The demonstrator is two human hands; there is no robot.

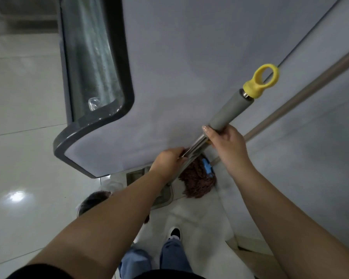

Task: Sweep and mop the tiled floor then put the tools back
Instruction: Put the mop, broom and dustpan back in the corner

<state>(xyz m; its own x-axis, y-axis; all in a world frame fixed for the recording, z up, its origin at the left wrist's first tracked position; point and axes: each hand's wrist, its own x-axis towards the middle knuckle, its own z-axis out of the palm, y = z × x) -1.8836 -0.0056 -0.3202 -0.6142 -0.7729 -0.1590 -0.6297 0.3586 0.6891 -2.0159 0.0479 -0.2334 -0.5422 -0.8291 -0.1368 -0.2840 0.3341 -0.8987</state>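
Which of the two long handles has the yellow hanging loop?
The mop handle gripped by both hands; the bare handle to its right leans untouched.

This looks like a room inside a building, maybe a home or a washroom; I cannot tell which. The floor (pixel 22 121) is shiny white tile. A grey wall (pixel 189 57) stands ahead, and a brown mop (pixel 197 180) rests by it.
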